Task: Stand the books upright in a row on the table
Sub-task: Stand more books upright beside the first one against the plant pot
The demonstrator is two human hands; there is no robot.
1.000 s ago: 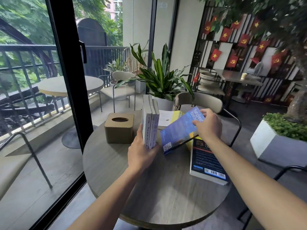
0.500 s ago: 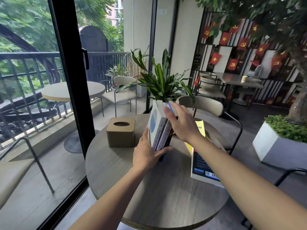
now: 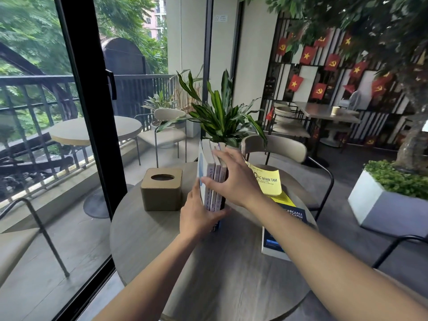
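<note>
Three books [image 3: 214, 179] stand upright side by side on the round grey table [image 3: 208, 274], spines toward me. My left hand [image 3: 200, 214] presses against the near left of the row, its thumb up along the outer cover. My right hand [image 3: 231, 179] spans the row's right side, thumb across the spines and fingers spread over the top. To the right a yellow book [image 3: 268, 181] lies with its cover lifted, on top of a dark blue book [image 3: 282, 232] lying flat.
A tan tissue box [image 3: 161, 188] stands left of the row. A potted plant [image 3: 222, 121] is just behind the books. A chair [image 3: 278, 149] sits at the table's far side, a glass door frame [image 3: 92, 135] on the left, a white planter [image 3: 389, 200] on the right.
My right hand carried the blue book from over the flat pile to the standing pair and set it upright against them. The row went from two books to three. My left hand stayed.
</note>
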